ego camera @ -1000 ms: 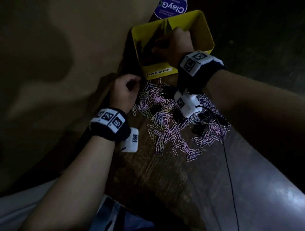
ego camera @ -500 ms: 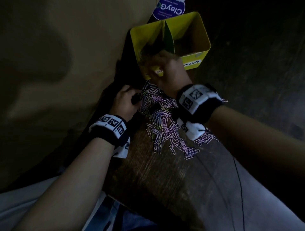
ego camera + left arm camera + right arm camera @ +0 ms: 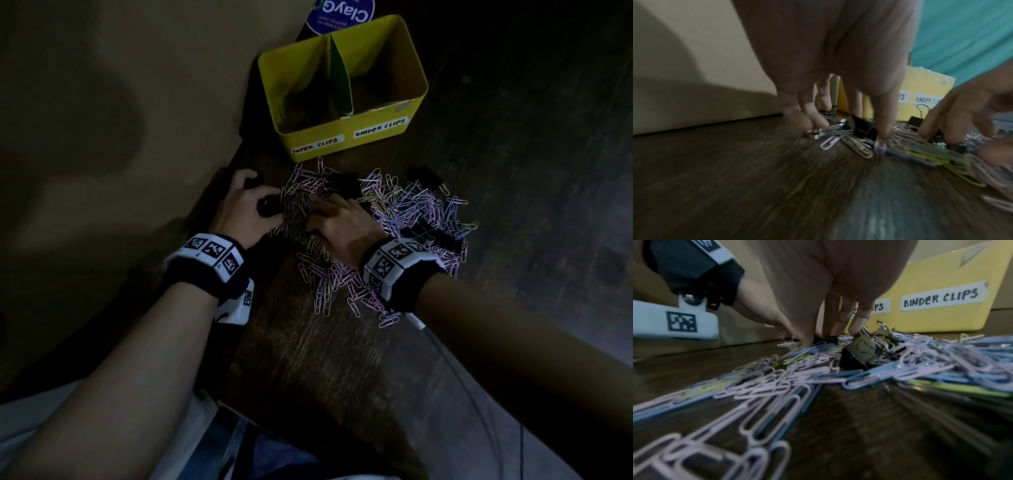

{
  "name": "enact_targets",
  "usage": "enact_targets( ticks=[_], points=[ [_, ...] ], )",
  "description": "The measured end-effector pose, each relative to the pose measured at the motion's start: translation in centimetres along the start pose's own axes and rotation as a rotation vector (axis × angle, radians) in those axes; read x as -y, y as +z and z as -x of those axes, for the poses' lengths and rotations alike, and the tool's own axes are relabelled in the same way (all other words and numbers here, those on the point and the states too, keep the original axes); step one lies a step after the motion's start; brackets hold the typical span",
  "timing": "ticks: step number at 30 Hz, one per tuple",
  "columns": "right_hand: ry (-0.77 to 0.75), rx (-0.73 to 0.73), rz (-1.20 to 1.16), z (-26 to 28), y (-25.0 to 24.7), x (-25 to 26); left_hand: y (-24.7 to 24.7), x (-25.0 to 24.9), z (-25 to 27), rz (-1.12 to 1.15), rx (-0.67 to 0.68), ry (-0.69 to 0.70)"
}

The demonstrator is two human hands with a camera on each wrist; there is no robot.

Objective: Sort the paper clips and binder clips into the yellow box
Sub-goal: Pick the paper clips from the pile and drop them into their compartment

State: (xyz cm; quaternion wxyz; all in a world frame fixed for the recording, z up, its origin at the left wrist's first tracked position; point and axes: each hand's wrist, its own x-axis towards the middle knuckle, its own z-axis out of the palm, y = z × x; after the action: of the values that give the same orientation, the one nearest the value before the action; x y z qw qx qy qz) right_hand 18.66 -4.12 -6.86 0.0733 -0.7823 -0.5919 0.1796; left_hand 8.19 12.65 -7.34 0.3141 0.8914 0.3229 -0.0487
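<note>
Your left hand (image 3: 245, 209) has its fingertips down on a black binder clip with silver wire handles (image 3: 840, 129) at the left edge of the heap of pastel paper clips (image 3: 394, 212) on the dark wood counter (image 3: 308, 359), fingers curled round it. Your right hand (image 3: 337, 222) digs into the heap just beside it; what it pinches I cannot tell. The yellow divided box (image 3: 387, 132) sits straight ahead, beyond the heap, its binder-clip side to the right, nearer your right hand.

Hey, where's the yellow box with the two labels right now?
In the head view the yellow two-compartment box stands at the top centre on the dark wooden table, just beyond the pile of pastel paper clips, beside the beige wall.
</note>
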Motion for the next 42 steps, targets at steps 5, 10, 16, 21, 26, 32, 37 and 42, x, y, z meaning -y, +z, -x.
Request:
enact_targets(
  ticks=[5, 10, 16, 21, 26, 32, 37, 42],
  points=[
    [-0.009, -0.022, -0.034, 0.1, -0.3, -0.7, 0.1, -0.3, -0.1, -0.018, 0.001, 0.034],
    [0.06, -0.101, -0.237, 0.8, -1.6, -1.4, -1.0, -0.7, -0.3, 0.136, -0.076, 0.029],
    [0.225, -0.183, -0.327, 1.2, -2.5, -2.0, -1.8, -1.7, -2.5, 0.016, -0.114, 0.03],
    [0.37, -0.144, -0.148, 1.6, -2.7, -3.1, -1.1, -3.2, -3.3, -0.221, -0.147, 0.043],
    [0.371, -0.025, -0.034, 2.1, -2.2, -3.6, 0.8, -5.2, -2.4, -0.244, -0.092, 0.215],
    [0.324, 0.102, 0.171, 2.0, -2.0, -3.9, 3.4, -3.8, -1.0, -0.358, 0.078, 0.311],
    [0.419, 0.04, 0.119, 2.6, -2.0, -5.0, 3.8, -2.0, 2.2, -0.199, 0.051, 0.409],
    [0.406, -0.14, 0.096, 3.3, -2.6, -3.5, 2.3, -0.6, 2.5, -0.065, -0.052, 0.302]
  ],
)
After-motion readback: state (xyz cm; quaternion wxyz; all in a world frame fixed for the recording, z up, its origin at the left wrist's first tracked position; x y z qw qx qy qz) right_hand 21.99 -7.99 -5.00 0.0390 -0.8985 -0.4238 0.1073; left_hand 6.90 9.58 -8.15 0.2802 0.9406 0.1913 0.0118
